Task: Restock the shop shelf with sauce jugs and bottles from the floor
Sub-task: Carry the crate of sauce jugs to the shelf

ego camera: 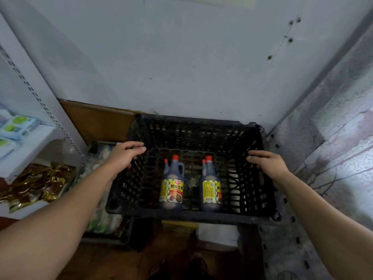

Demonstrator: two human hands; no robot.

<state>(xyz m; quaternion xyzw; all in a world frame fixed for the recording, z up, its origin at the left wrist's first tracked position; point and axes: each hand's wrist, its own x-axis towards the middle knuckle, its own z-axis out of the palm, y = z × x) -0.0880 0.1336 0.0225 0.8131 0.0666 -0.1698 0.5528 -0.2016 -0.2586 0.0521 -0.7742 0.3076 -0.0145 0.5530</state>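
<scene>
A black plastic crate (181,214) stands against the far wall, and inside it, near the near side, two dark sauce jugs with red caps and yellow labels stand upright. The left jug (172,185) and the right jug (211,187) are near each other but do not touch. The rest of the crate floor shows nothing else that I can name. The left hand (125,154) holds the top edge of the left wall of the crate, with its fingers (137,147) curled over the rim towards the inside. The right hand (265,162) holds the right wall in the same way, with its fingers bent over the edge. Neither hand touches a jug. I think the step in hand is to take hold of the crate, either to steady it or to pull or lift it nearer, so the jugs are not yet on their way to a shelf. At the left stands a white shelf (28,152) with pale packets on it and gold packets (34,183) below. I cannot tell if this is the shelf to fill. For the next move, if the crate is lifted, both hands should rise together and keep it level, because the tall jugs stand free and could tip over. Otherwise one hand should let go of the rim, reach down and grip a jug by its handle near the neck.
</scene>
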